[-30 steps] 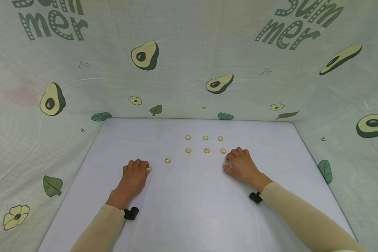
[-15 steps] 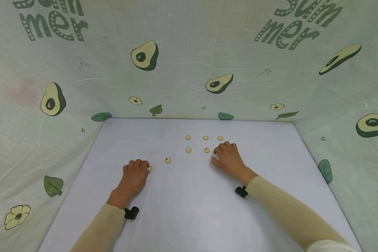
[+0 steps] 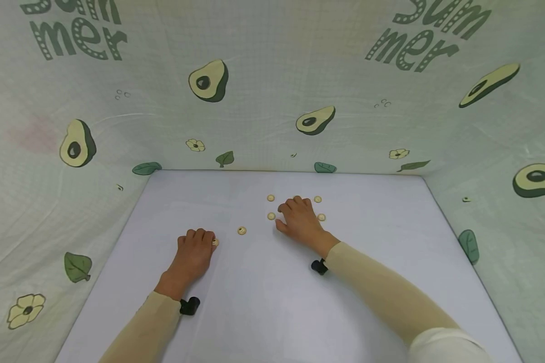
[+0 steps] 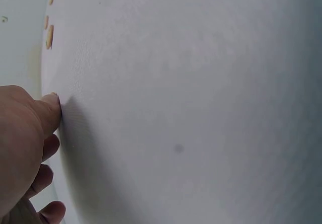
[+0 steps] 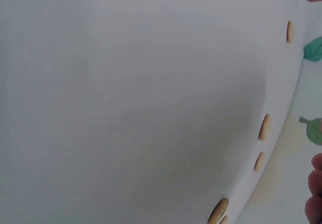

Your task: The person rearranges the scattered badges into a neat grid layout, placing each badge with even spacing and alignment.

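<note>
My left hand (image 3: 194, 254) rests low over the left part of the white table, pinching a small round wooden disc (image 3: 215, 242) at its thumb side. Just right of it a second wooden disc (image 3: 241, 230) with a dark mark lies flat. My right hand (image 3: 302, 220) hovers over two rows of similar discs, its thumb and index finger apart with no disc visible between them. To its left lie a near disc (image 3: 271, 216) and a far disc (image 3: 270, 198). The right hand covers the middle near disc, which appears in the right wrist view as a disc (image 5: 218, 211).
On the right side of the rows lie a far disc (image 3: 318, 199) and a near disc (image 3: 321, 217). An avocado-printed cloth (image 3: 263, 101) rises behind and beside the white table (image 3: 254, 302). Each wrist carries a small black camera (image 3: 189, 306).
My right hand has let go of a disc near the right end and moved left across the rows, uncovering the right near disc. The left hand has stayed in place.
</note>
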Demonstrator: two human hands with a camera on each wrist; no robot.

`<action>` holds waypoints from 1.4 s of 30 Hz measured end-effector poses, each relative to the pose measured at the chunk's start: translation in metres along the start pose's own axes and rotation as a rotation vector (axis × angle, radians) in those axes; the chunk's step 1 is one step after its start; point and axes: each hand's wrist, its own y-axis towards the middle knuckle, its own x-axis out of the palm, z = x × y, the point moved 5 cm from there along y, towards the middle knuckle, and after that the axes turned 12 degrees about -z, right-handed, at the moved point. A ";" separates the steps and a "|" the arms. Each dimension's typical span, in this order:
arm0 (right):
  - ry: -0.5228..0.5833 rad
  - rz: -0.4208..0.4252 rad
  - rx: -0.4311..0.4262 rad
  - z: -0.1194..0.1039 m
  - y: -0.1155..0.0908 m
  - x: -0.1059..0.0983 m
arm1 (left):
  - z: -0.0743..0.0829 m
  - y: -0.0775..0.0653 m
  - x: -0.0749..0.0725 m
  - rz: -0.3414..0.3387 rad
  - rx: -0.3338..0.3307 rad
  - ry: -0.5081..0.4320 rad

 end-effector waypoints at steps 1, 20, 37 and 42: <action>0.003 -0.023 -0.006 -0.005 0.004 0.002 | 0.000 0.000 0.000 -0.001 0.000 -0.004; -0.003 -0.244 -0.174 -0.069 0.050 0.033 | 0.000 0.002 0.000 -0.025 -0.019 -0.025; -0.043 -0.286 -0.223 -0.083 0.053 0.040 | 0.005 -0.003 -0.009 0.093 0.037 -0.015; -0.035 -0.299 -0.204 -0.082 0.054 0.042 | 0.003 -0.003 -0.007 0.080 0.026 -0.028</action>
